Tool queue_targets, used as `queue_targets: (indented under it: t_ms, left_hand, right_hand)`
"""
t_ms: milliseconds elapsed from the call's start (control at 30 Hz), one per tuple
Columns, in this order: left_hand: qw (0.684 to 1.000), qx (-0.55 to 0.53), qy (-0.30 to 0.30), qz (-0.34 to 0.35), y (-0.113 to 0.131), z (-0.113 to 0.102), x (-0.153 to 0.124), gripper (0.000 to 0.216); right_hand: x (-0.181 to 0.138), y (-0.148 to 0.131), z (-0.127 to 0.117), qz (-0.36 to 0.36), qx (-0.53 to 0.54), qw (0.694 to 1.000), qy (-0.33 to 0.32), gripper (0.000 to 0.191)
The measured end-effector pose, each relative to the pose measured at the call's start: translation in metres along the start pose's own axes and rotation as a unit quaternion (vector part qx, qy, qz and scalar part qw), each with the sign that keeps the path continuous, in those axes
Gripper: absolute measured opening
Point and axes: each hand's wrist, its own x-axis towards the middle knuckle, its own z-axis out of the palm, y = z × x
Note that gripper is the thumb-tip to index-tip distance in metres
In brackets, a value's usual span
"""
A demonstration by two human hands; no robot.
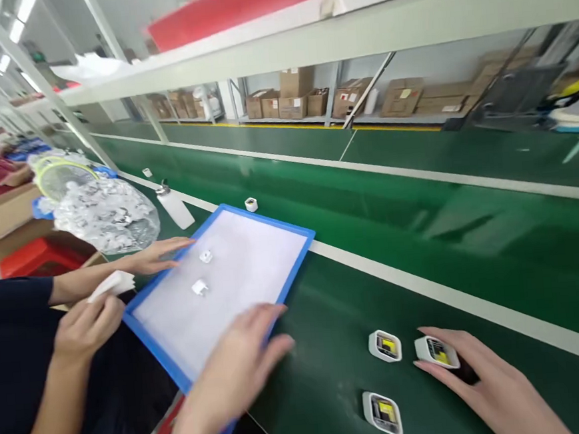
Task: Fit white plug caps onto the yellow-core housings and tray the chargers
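My left hand [241,364] lies flat and open on the near corner of a blue-rimmed tray [293,260] with a white surface. Two small white parts [205,256] [199,287] lie on the tray. My right hand [488,385] pinches a small white adapter with a yellow and black label [436,351] on the green belt [419,207]. Two more labelled adapters [384,345] [382,412] lie on the belt just left of that hand.
A co-worker in dark sleeves stands at the left, one hand [157,254] touching the tray's far edge, the other [85,327] holding a white cloth. Beyond the tray are a white bottle [174,207], another small adapter [251,204] and a clear bag of white parts [106,215].
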Motion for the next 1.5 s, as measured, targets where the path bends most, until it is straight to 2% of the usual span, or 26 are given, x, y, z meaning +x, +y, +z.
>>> queue_targets:
  t_ms: [67, 100, 133, 200, 267, 333, 400, 433, 467, 500, 567, 633, 700, 767, 833, 900, 967, 1033, 1200, 1333, 1500]
  left_hand:
    - [0.986, 0.083, 0.123, -0.080, -0.042, -0.027, 0.004, 0.037]
    - [0.972, 0.126, 0.162, -0.114, -0.064, -0.036, 0.007, 0.038]
    - [0.960, 0.164, 0.178, -0.140, -0.086, -0.043, 0.011, 0.039]
    - [0.950, 0.194, 0.170, -0.176, -0.119, -0.049, 0.018, 0.040]
    - [0.953, 0.184, 0.152, -0.186, -0.132, -0.049, 0.023, 0.037]
    - [0.960, 0.164, 0.141, -0.179, -0.120, -0.042, 0.023, 0.034]
    - [0.973, 0.120, 0.128, -0.151, -0.085, -0.028, 0.019, 0.036]
    - [0.982, 0.082, 0.112, -0.125, -0.060, -0.017, 0.015, 0.037]
    - [0.992, 0.017, 0.091, -0.090, -0.033, -0.005, 0.011, 0.038]
    - [0.995, -0.065, 0.049, -0.052, -0.004, 0.009, 0.008, 0.035]
    - [0.976, -0.211, -0.050, 0.008, 0.051, 0.039, 0.001, 0.025]
    - [0.950, -0.281, -0.130, 0.023, 0.091, 0.063, -0.003, 0.022]
    - [0.942, -0.288, -0.173, 0.025, 0.109, 0.077, -0.006, 0.030]
    - [0.948, -0.260, -0.181, 0.038, 0.106, 0.080, -0.010, 0.043]
    - [0.963, -0.213, -0.155, 0.050, 0.089, 0.079, -0.014, 0.054]
    - [0.979, -0.155, -0.118, 0.054, 0.069, 0.080, -0.018, 0.056]
    - [0.986, -0.115, -0.105, 0.059, 0.055, 0.089, -0.020, 0.058]
    - [0.986, -0.105, -0.110, 0.075, 0.048, 0.103, -0.020, 0.055]
    - [0.982, -0.128, -0.110, 0.083, 0.046, 0.133, -0.016, 0.020]
    - [0.979, -0.164, -0.086, 0.088, 0.041, 0.138, -0.013, 0.016]
    - [0.977, -0.175, -0.052, 0.109, 0.038, 0.139, -0.013, 0.017]
  right_hand:
    - [0.003, 0.011, 0.001, 0.009, 0.015, 0.999, -0.031, 0.060]
    - [0.004, 0.016, 0.000, 0.015, 0.024, 0.999, -0.045, 0.063]
    - [0.004, 0.020, -0.003, 0.021, 0.034, 0.998, -0.054, 0.066]
    - [0.004, 0.025, -0.011, 0.034, 0.050, 0.997, -0.041, 0.067]
    - [0.002, 0.021, -0.022, 0.053, 0.042, 0.998, 0.015, 0.064]
    - [-0.003, 0.005, -0.032, 0.063, 0.004, 0.993, 0.103, 0.052]
    - [-0.010, -0.024, -0.039, 0.035, -0.034, 0.982, 0.183, 0.032]
    - [-0.013, -0.041, -0.041, -0.002, -0.043, 0.979, 0.201, 0.023]
    - [-0.016, -0.059, -0.040, -0.051, -0.043, 0.979, 0.191, 0.017]
    - [-0.019, -0.076, -0.038, -0.112, -0.040, 0.981, 0.151, 0.017]
    - [-0.024, -0.102, -0.031, -0.214, -0.038, 0.975, 0.048, 0.022]
    - [-0.030, -0.115, -0.025, -0.256, -0.028, 0.966, 0.003, 0.023]
    - [-0.039, -0.114, -0.023, -0.258, -0.011, 0.966, 0.022, 0.023]
    - [-0.050, -0.105, -0.027, -0.226, 0.010, 0.973, 0.041, 0.020]
    - [-0.058, -0.097, -0.031, -0.157, 0.049, 0.985, 0.043, 0.021]
    - [-0.062, -0.094, -0.033, -0.079, 0.097, 0.992, 0.034, 0.019]
    - [-0.061, -0.099, -0.029, -0.045, 0.137, 0.989, 0.021, 0.012]
    - [-0.055, -0.108, -0.020, -0.050, 0.152, 0.987, 0.022, 0.007]
    - [-0.043, -0.124, 0.009, -0.038, 0.120, 0.991, 0.045, 0.004]
    - [-0.042, -0.121, 0.021, -0.043, 0.121, 0.992, -0.008, 0.003]
    - [-0.033, -0.118, 0.017, -0.094, 0.077, 0.991, -0.054, 0.007]
